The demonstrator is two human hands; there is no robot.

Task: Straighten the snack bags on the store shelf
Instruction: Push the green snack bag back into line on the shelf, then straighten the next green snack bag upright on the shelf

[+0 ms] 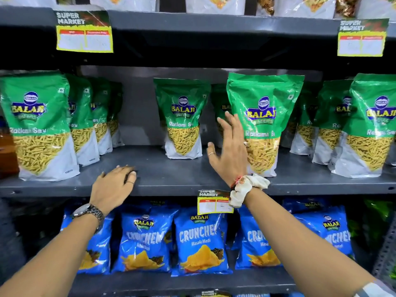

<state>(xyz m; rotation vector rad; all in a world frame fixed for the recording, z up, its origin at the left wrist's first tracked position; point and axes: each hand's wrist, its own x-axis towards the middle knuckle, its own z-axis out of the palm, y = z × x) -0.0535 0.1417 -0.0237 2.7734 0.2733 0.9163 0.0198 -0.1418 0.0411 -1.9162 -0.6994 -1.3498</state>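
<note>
Green and white Ratlami Sev bags stand in rows on the grey middle shelf [171,174]. One bag [270,108] stands upright near the shelf's front, right of centre. My right hand [229,151] is raised flat beside its left edge, fingers spread, holding nothing; whether it touches the bag is unclear. Another bag [183,116] stands further back at the centre. A front bag [38,125] heads the left row, and another [370,129] heads the right row. My left hand [113,185] rests palm down on the shelf's front edge, fingers apart, empty.
Blue Crunchem chip bags [199,239] fill the shelf below. Price tags hang from the upper shelf edge [84,32] and the middle shelf edge [214,202]. More bags [214,3] line the top shelf. A gap of bare shelf lies between the left row and the centre bag.
</note>
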